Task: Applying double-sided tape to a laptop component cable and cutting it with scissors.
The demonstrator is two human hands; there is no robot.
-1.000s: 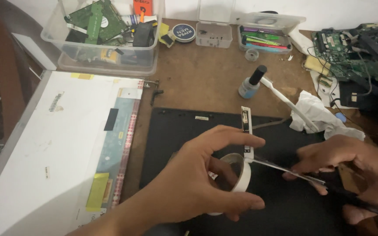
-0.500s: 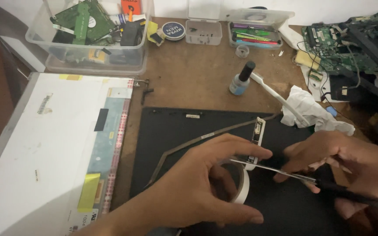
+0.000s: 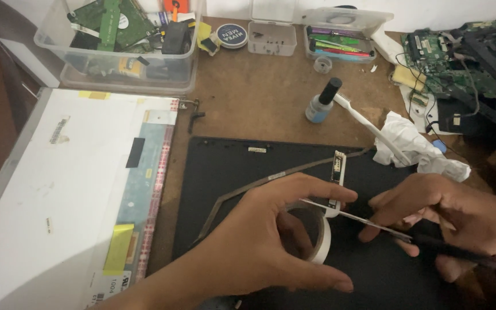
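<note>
On the cluttered brown workbench (image 3: 271,92), over the black panel (image 3: 231,166), our left hand (image 3: 259,247) pinched the white tape roll (image 3: 320,238); our right hand (image 3: 454,215) gripped scissors (image 3: 374,223), now nearer the small white strip (image 3: 336,181) than before.

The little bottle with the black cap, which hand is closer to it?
Left, though only narrowly. The left hand holds the tape roll below the bottle; the right hand is below and farther off to the bottle's right, holding scissors.
</note>
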